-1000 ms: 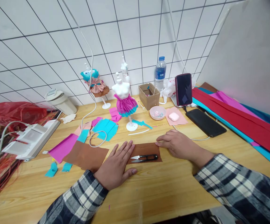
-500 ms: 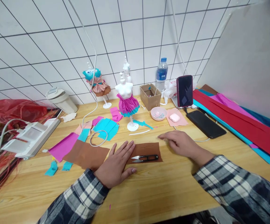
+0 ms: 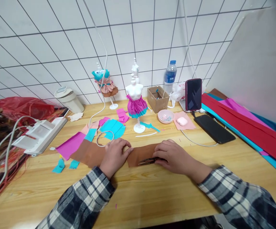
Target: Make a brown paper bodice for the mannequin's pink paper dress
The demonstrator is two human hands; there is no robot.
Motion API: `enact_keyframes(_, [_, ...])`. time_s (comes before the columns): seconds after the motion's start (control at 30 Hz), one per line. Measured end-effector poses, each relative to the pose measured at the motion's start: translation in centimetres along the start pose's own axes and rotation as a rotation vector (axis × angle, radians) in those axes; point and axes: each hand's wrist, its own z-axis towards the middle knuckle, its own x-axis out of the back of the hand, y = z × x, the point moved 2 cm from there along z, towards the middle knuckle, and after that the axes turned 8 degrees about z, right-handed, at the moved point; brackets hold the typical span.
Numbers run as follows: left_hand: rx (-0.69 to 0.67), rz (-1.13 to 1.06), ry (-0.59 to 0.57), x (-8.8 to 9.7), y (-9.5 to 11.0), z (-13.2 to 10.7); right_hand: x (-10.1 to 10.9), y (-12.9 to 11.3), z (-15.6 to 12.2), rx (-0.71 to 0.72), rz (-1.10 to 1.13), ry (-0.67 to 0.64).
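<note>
A small brown sheet of crepe paper (image 3: 140,152) lies on the table in front of me. My left hand (image 3: 115,156) has its fingers curled, thumb and fingertips at the sheet's left corner. Across the sheet's right end rests my right hand (image 3: 171,156), fingers closed over the black handle of the thread snips (image 3: 146,161). The snips' blades point left over the paper; their handle is mostly hidden. A larger brown piece (image 3: 90,154) extends from under my left hand. Behind stands a white mini dress form (image 3: 134,92) wearing a magenta and blue paper skirt (image 3: 137,106).
Blue paper pieces (image 3: 115,127), a magenta sheet (image 3: 71,144) and a tape ring (image 3: 100,140) lie left. Behind are a bead bowl (image 3: 166,117), a cardboard box (image 3: 158,100) and a bottle (image 3: 170,76). Phones (image 3: 214,128) and long paper strips (image 3: 247,127) are right; a power strip (image 3: 42,136) is left.
My left hand has gone from lying flat to curled at the paper's corner. My right hand has moved left onto the snips' handle. The view has shifted slightly.
</note>
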Motion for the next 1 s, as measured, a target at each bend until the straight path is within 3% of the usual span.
enact_keyframes(0.13, [-0.015,-0.034,-0.057,0.2,0.6,-0.3,1.5,1.2,-0.7,-0.045,0.145,0.092])
enact_keyframes(0.27, [-0.028,-0.175,-0.055,0.7,0.5,-0.6,3.3,4.3,-2.2,-0.321,0.153,0.395])
enact_keyframes(0.4, [0.035,-0.153,-0.007,0.9,0.5,-1.0,3.2,6.3,-3.0,-0.449,0.038,0.356])
enact_keyframes(0.53, [0.063,-0.020,-0.043,0.8,0.5,-1.2,2.6,5.9,-2.5,-0.495,-0.026,0.318])
enact_keyframes(0.73, [0.041,-0.081,-0.119,0.8,0.6,-1.3,2.1,5.6,-2.0,-0.520,-0.131,0.196])
enact_keyframes(0.83, [0.070,-0.091,-0.113,1.1,0.7,-1.3,2.2,5.7,-2.3,-0.492,-0.189,0.231])
enact_keyframes(0.93, [0.080,-0.065,-0.123,1.3,0.6,-1.4,2.1,4.5,-1.9,-0.368,-0.233,0.332])
enact_keyframes(1.0, [0.053,-0.070,-0.143,1.3,0.6,-1.4,1.6,2.9,-0.7,-0.253,-0.183,0.318])
